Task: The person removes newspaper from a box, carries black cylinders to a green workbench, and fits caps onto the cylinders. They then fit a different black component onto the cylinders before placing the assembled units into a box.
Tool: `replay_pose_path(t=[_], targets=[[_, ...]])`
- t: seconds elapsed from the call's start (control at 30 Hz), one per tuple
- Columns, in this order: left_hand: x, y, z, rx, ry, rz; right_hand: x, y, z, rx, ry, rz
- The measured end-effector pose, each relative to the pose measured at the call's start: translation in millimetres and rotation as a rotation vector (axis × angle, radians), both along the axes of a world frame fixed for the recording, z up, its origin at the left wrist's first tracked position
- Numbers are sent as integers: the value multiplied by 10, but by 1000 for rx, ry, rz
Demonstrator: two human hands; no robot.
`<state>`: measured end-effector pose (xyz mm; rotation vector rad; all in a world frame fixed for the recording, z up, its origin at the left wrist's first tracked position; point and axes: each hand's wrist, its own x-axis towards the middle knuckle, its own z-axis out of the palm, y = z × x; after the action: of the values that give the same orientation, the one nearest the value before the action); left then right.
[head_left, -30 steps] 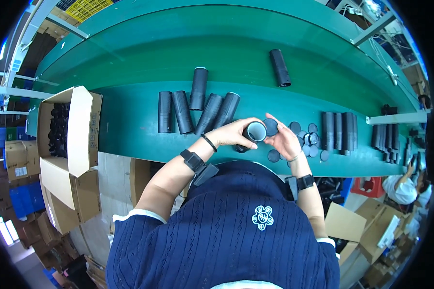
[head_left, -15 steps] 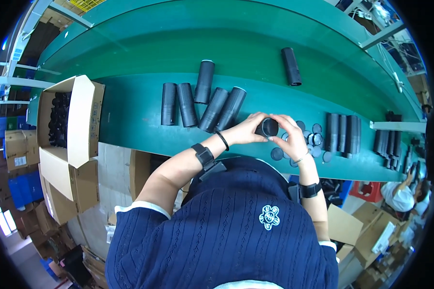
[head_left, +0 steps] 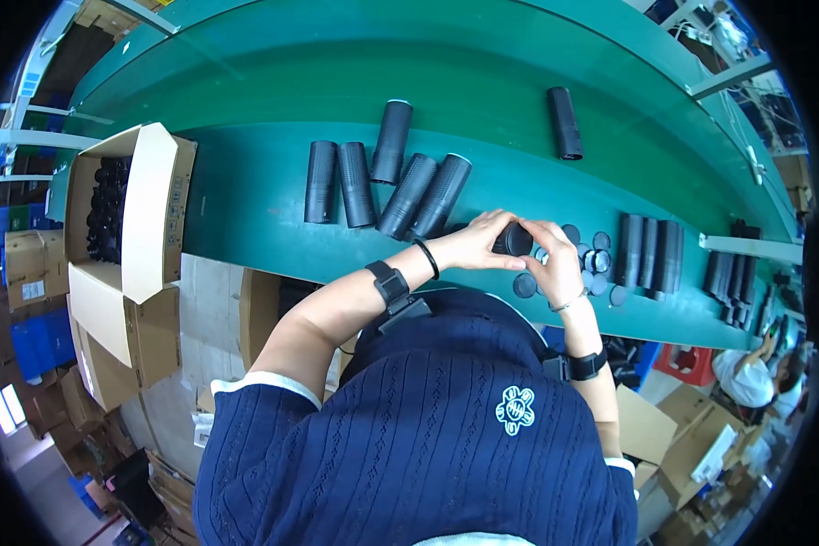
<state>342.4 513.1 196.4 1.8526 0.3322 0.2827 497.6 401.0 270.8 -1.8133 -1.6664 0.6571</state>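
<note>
Black tube [head_left: 515, 239] gripped at the near side of the green surface [head_left: 246, 196]

Nearest is the person's navy top [head_left: 419, 437]. Just beyond, the left hand [head_left: 473, 246] has its fingers wrapped around the tube's side, while the right hand [head_left: 560, 264] has thumb and fingers closed at its round black end. Beside the right hand, black discs [head_left: 618, 296] lie scattered; right of them, more tubes [head_left: 650, 253] are lined up. At far left, an open cardboard box [head_left: 151, 214] holds dark parts. Beyond the left hand lie five loose tubes [head_left: 356, 187]. Farther back, one lone tube [head_left: 564, 124] lies apart.
</note>
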Motion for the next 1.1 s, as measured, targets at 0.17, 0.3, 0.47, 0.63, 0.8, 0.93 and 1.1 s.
replay_pose_path(t=[0.17,0.3,0.47,0.63,0.8,0.93,1.1], targets=[[-14,2,-8,-6,60,-14,-42,10,-39,18,-24,-21],[-18,10,-17,-8,47,-12,-87,4,-53,-1,-76,-50],[-36,-1,-44,1,59,-16,-148,24,9,-89,-166,-52],[-36,6,-27,-42,74,25,-131,34,-37,1,-129,-57],[45,-6,-20,-10,47,33,-74,62,15,-43,-175,-39],[163,39,37,-89,-24,-14,52,-37,-23,49,70,-76],[-171,2,-43,-239,26,19,-81,-15,-547,-142,747,-88]])
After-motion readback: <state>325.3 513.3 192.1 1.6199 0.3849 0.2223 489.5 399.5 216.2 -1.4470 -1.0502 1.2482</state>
